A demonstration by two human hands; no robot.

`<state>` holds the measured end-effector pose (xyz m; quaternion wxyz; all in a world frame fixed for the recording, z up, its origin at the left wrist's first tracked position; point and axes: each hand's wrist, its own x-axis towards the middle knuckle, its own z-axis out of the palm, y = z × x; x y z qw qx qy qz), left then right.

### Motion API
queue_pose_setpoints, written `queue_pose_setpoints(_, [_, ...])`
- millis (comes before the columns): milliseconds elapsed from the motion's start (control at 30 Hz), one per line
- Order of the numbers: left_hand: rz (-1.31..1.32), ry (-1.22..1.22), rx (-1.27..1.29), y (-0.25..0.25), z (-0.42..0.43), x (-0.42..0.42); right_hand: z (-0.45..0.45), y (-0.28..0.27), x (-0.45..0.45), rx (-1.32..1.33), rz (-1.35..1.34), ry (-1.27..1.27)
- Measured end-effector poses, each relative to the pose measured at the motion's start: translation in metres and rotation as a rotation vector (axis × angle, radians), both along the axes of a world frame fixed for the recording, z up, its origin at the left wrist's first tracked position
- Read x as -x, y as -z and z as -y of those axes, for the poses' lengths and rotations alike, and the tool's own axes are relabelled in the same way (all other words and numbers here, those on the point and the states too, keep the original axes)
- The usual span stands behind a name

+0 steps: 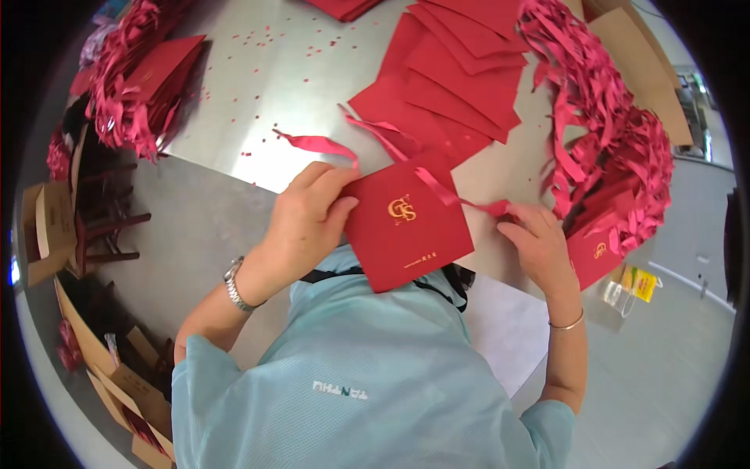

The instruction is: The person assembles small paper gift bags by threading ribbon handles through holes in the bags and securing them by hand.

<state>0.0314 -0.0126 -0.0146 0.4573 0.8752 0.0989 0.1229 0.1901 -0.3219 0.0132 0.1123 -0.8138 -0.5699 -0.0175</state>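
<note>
A square red card (410, 234) with gold lettering lies over the near edge of the table, close to my body. My left hand (312, 205) is closed on its left edge, thumb on the face and fingers at the top corner. One red ribbon (316, 144) trails from behind that hand across the tabletop. Between the thumb and fingers of my right hand (535, 241) is pinched the end of another red ribbon (439, 187), which runs over the card's upper right corner. Another ribbon piece lies just above the card.
Red cards (461, 78) are fanned out on the metal table (254, 117) beyond my hands. Beribboned red cards are piled at the right (613, 164) and left (141, 86). Small red scraps dot the tabletop. Cardboard boxes (51, 230) and a stool (109, 219) stand at left.
</note>
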Motion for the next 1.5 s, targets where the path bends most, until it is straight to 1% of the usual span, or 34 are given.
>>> queue_pose_setpoints(33, [-0.004,-0.012,-0.004,0.0,-0.001,0.0,0.005,0.007,-0.002,0.016,-0.052,0.009])
queue_pose_setpoints(133, [-0.045,0.035,-0.027,-0.003,-0.002,-0.002,0.008,0.008,-0.004,-0.015,-0.027,-0.003])
queue_pose_setpoints(200, [-0.15,0.025,0.054,-0.006,-0.004,-0.003,0.012,0.011,-0.009,-0.033,-0.037,-0.024])
queue_pose_setpoints(233, [-0.152,0.023,0.057,-0.008,-0.005,-0.004,0.014,0.011,-0.011,-0.048,-0.042,-0.04])
queue_pose_setpoints(300, [-0.229,0.017,0.164,-0.013,-0.008,-0.006,0.012,0.009,-0.016,-0.031,-0.019,-0.05])
queue_pose_setpoints(333, [-0.228,0.017,0.167,-0.014,-0.01,-0.007,0.012,0.008,-0.018,-0.019,0.005,-0.058])
queue_pose_setpoints(367, [-0.301,0.025,0.176,-0.015,-0.012,-0.008,0.011,0.009,-0.017,-0.018,0.006,-0.06])
queue_pose_setpoints(400, [-0.374,0.031,0.186,-0.015,-0.014,-0.009,0.009,0.01,-0.016,-0.041,0.049,-0.052])
queue_pose_setpoints(433, [-0.373,0.025,0.186,-0.016,-0.016,-0.011,0.006,0.011,-0.015,-0.065,0.092,-0.045])
queue_pose_setpoints(467, [-0.414,0.055,0.243,-0.017,-0.017,-0.012,0.003,0.01,-0.012,-0.065,0.091,-0.052])
queue_pose_setpoints(500, [-0.456,0.084,0.301,-0.017,-0.018,-0.013,-0.001,0.006,-0.008,-0.131,0.073,-0.01])
queue_pose_setpoints(533, [-0.457,0.075,0.304,-0.015,-0.019,-0.013,-0.006,0.003,-0.003,-0.196,0.053,0.03])
queue_pose_setpoints(567, [-0.452,0.11,0.327,-0.012,-0.02,-0.012,-0.009,-0.001,0.006,-0.195,0.048,0.021])
queue_pose_setpoints(633, [-0.449,0.145,0.353,-0.01,-0.02,-0.011,-0.021,-0.009,0.027,-0.438,-0.422,0.098])
queue_pose_setpoints(667, [-0.448,0.144,0.388,-0.011,-0.02,-0.012,-0.036,-0.016,0.037,-0.453,-0.447,0.039])
queue_pose_setpoints(733, [-0.448,0.143,0.431,-0.012,-0.019,-0.012,-0.066,-0.019,0.059,-0.404,-0.49,0.016])
queue_pose_setpoints(800, [-0.388,0.162,0.372,-0.011,-0.018,-0.011,-0.095,-0.009,0.072,-0.352,-0.517,-0.033])
queue_pose_setpoints(900, [-0.346,0.136,0.37,-0.007,-0.014,-0.006,-0.12,0.017,0.092,-0.394,-0.703,0.187])
queue_pose_setpoints(967, [-0.321,0.108,0.351,-0.006,-0.01,-0.003,-0.126,0.025,0.094,-0.371,-0.71,0.267])
queue_pose_setpoints(1033, [-0.293,0.084,0.334,-0.005,-0.006,-0.001,-0.129,0.025,0.095,-0.357,-0.704,0.282])
queue_pose_setpoints(1100, [-0.299,0.06,0.356,-0.005,-0.004,0.0,-0.135,0.022,0.095,-0.33,-0.771,0.394])
queue_pose_setpoints(1167, [-0.281,0.053,0.356,-0.003,-0.003,0.002,-0.136,0.026,0.093,-0.342,-0.723,0.36])
queue_pose_setpoints(1267, [-0.275,0.057,0.347,-0.001,-0.003,0.004,-0.136,0.03,0.096,-0.356,-0.795,0.391])
queue_pose_setpoints(1333, [-0.282,0.072,0.343,-0.001,-0.003,0.004,-0.136,0.032,0.095,-0.414,-0.819,0.391])
queue_pose_setpoints(1500, [-0.284,0.067,0.348,-0.002,-0.002,0.004,-0.139,0.03,0.093,-0.404,-0.884,0.409])
